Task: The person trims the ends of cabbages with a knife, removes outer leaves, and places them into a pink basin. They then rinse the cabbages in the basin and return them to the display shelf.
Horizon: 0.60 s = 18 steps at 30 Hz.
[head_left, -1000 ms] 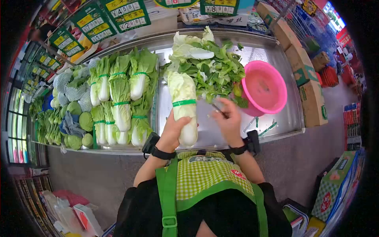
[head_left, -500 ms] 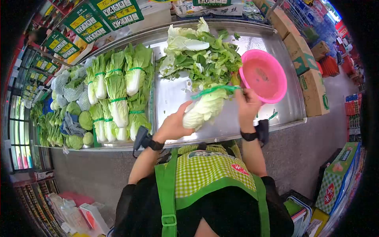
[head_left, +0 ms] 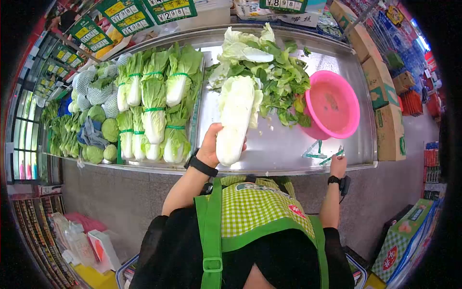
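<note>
My left hand is wrapped round the lower part of a napa cabbage. The cabbage is upright in the view, its pale base toward me, and no band shows on it. Far to the right, near the tray's front edge, my right hand is closed with its fingertips at a strip of green tape. More green and clear tape pieces lie just left of that hand. Behind the cabbage is a heap of loose leaves.
A pink basin stands at the right of the metal tray. Banded cabbages fill the left section, with netted produce and round cabbages beyond. Cardboard boxes line the right edge. Price signs hang at the back.
The green tape has come off the cabbage, which has turned from slanted to upright in my left hand. My right hand has moved from the cabbage down and right to the tape pieces.
</note>
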Tool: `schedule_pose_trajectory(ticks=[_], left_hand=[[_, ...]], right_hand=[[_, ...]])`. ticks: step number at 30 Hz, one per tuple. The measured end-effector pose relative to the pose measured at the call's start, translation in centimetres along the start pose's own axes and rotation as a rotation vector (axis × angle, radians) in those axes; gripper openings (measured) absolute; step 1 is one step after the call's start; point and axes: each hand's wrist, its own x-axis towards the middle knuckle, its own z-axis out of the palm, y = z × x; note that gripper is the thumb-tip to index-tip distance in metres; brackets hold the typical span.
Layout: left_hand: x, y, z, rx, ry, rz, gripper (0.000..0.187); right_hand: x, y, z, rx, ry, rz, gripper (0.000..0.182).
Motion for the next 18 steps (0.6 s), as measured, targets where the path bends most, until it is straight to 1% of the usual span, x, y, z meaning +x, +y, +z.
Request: schedule_pose_trajectory(ticks=[1,3,4,5,6,7,9,10,11,12,13,14,15,16,17,18], left_hand=[[0.1,0.0,0.8,-0.042,-0.033,-0.007,0.054],[0.5,-0.2,1.3,-0.003,-0.036,0.029,0.056],[0.7,-0.3,1.1,-0.088,-0.062,0.005,0.058],[1.0,-0.4,1.0,-0.172,-0.089,-0.021,0.060],[1.2,-0.5,1.2,-0.208,-0.080,-0.025,0.066],[1.5,-0.6,1.4,-0.209,-0.081,-0.024,0.066],[2.1,-0.9,1.9,-0.181,-0.066,0.026,0.070],[2.0,-1.1,2.9,-0.154,-0.037,0.062,0.069],[2.1,-1.2,3.6,-0.151,-0.041,0.061,0.069],[2.3,-1.4,4.2,-0.145,0.015,0.096,0.068],[2.4,-1.4,4.5,-0.139,0.071,0.133,0.067],[2.5,-1.4,3.9,-0.137,0.068,0.134,0.067],[2.7,-1.2,2.8,-0.016,0.015,0.190,0.066],[2.7,-1.1,2.2,0.106,-0.039,0.246,0.066],[2.8,-1.3,2.9,0.196,0.040,0.262,0.066],[3.2,-1.3,2.1,0.188,0.071,0.290,0.064]], right_hand=[[-0.3,-0.6,0.1,-0.002,-0.002,-0.001,0.029],[-0.5,-1.3,0.2,0.219,-0.072,-0.179,0.027],[-0.2,-1.1,2.6,0.389,-0.060,-0.271,0.028],[-1.0,-2.5,2.8,0.482,-0.097,-0.360,0.027],[-2.7,-4.6,3.0,0.574,-0.134,-0.450,0.025],[-4.9,-7.1,2.3,0.619,-0.207,-0.471,0.023],[-8.9,-11.4,0.7,0.611,-0.222,-0.719,0.018],[-11.0,-13.1,-0.1,0.774,-0.479,-0.633,0.012],[-12.9,-14.5,-0.5,0.863,-0.558,-0.631,0.011],[-14.7,-15.8,-1.1,0.952,-0.639,-0.630,0.010],[-16.4,-17.6,-3.1,1.009,-0.726,-0.619,0.012],[-17.8,-19.2,-5.2,1.066,-0.813,-0.607,0.014],[-18.7,-20.0,-6.0,1.067,-0.811,-0.610,0.014],[-19.4,-20.8,-6.6,1.040,-0.843,-0.643,0.019],[-19.9,-21.3,-6.8,1.010,-0.875,-0.678,0.024],[-20.3,-21.9,-6.8,1.010,-0.875,-0.682,0.024]])
